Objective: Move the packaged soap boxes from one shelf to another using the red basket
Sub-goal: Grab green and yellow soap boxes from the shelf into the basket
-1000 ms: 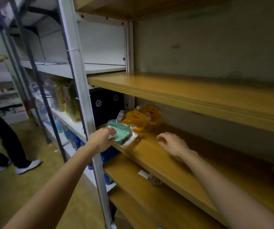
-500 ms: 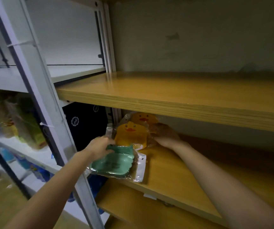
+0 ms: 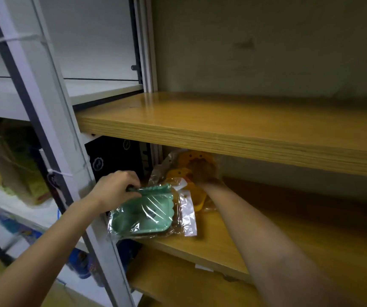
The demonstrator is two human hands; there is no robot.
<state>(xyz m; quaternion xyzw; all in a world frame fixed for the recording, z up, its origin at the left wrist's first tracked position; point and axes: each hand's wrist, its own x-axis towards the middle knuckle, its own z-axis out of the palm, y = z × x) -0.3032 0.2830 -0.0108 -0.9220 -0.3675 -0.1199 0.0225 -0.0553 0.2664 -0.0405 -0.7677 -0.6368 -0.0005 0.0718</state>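
Note:
A green soap box in clear plastic wrap (image 3: 143,212) lies at the left front corner of the middle wooden shelf (image 3: 233,247). My left hand (image 3: 116,188) grips its far left edge. Behind it stand two yellow duck-faced soap boxes in wrap (image 3: 185,173), one partly behind the other. My right hand (image 3: 205,171) reaches under the upper shelf and holds the yellow packages; its fingers are in shadow. No red basket is in view.
A grey metal upright (image 3: 52,138) stands just left of my left arm. The upper wooden shelf (image 3: 244,129) overhangs the packages. A lower wooden shelf (image 3: 178,284) lies below. A neighbouring white rack (image 3: 12,204) holds bagged goods at left.
The view moved closer to the shelf. My right hand went from the shelf board back onto the yellow packages. The green box slid toward the front corner under my left hand.

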